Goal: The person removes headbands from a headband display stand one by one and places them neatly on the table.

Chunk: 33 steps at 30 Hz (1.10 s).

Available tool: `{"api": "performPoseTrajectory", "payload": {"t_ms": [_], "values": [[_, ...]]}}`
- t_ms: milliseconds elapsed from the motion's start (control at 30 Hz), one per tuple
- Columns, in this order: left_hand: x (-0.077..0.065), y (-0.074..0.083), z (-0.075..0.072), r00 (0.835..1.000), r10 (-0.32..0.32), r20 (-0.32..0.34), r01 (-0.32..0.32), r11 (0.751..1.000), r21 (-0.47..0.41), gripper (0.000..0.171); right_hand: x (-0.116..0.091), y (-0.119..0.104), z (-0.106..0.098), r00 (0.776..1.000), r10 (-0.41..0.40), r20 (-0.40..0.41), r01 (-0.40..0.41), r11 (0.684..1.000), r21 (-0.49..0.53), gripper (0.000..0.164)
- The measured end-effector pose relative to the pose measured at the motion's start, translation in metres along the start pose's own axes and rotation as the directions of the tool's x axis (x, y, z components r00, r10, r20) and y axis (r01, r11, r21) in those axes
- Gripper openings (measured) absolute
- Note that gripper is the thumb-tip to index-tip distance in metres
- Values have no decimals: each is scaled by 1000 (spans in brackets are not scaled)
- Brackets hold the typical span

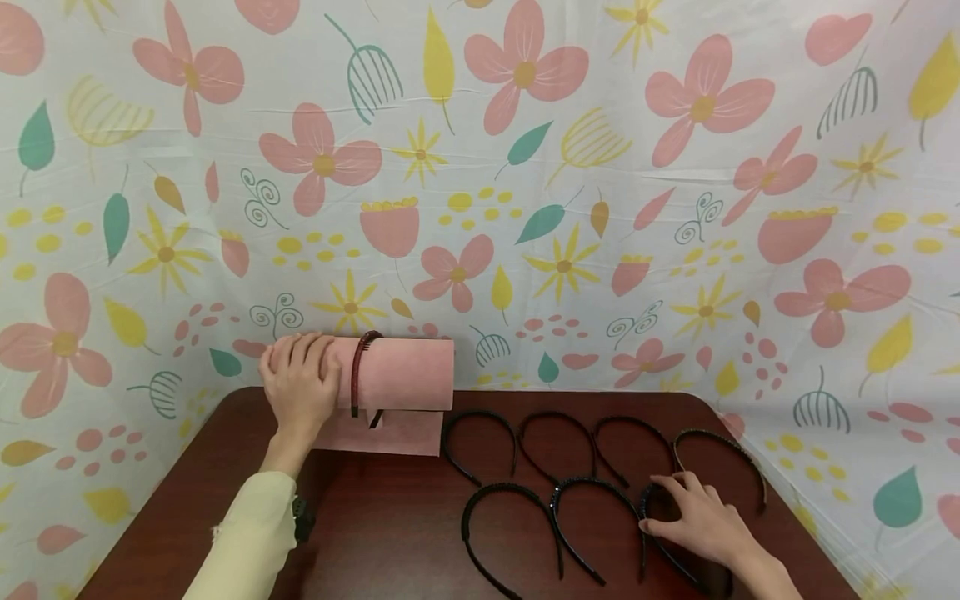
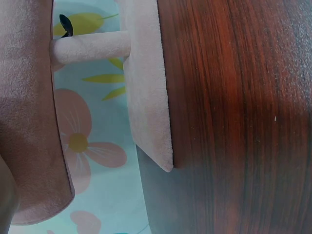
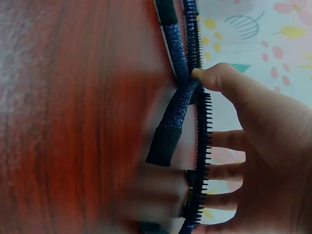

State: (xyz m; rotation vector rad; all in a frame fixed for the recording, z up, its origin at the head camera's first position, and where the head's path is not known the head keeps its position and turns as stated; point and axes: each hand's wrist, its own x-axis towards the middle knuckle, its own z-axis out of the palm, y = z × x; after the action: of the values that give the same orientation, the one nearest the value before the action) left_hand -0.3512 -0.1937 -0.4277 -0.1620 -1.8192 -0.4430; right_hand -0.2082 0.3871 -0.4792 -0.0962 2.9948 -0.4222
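Observation:
At the table's back left stands a pink plush headband holder (image 1: 405, 375), a thick horizontal roll on a flat base (image 2: 151, 87). A dark red toothed headband (image 1: 357, 375) sits around the roll. My left hand (image 1: 303, 379) grips the roll's left end, fingers over the top and thumb in front. At the right front, my right hand (image 1: 701, 517) is at a dark blue glittery headband (image 3: 202, 131) lying on the table. Its thumb tip overlaps the band in the right wrist view, while the other fingers (image 3: 224, 171) extend behind the comb teeth, spread from the thumb.
Several more headbands lie on the dark wooden table (image 1: 375, 517): a back row including a black one (image 1: 480, 414) and a brownish one (image 1: 720, 435), and a front row with a black one (image 1: 510, 487) and a studded one (image 1: 596, 481). A flower-print cloth (image 1: 480, 167) hangs behind.

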Motion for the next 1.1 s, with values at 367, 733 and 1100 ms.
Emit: {"api": "performPoseTrajectory", "payload": {"t_ms": [367,733,1100], "values": [[0,0,1,1000,6,4,-6,1000,1,35,-3,2,5,1000,-2,14,2,1000,14,84],[-1,-1,1,1000,3,10,-3,1000,2,36,-7,-5,1,998,-33,45,27,992,121,75],[-2,-2,2,1000,1,16,-1,1000,1,36,-5,-30,-14,975,-128,-182,146,985,89,66]]}}
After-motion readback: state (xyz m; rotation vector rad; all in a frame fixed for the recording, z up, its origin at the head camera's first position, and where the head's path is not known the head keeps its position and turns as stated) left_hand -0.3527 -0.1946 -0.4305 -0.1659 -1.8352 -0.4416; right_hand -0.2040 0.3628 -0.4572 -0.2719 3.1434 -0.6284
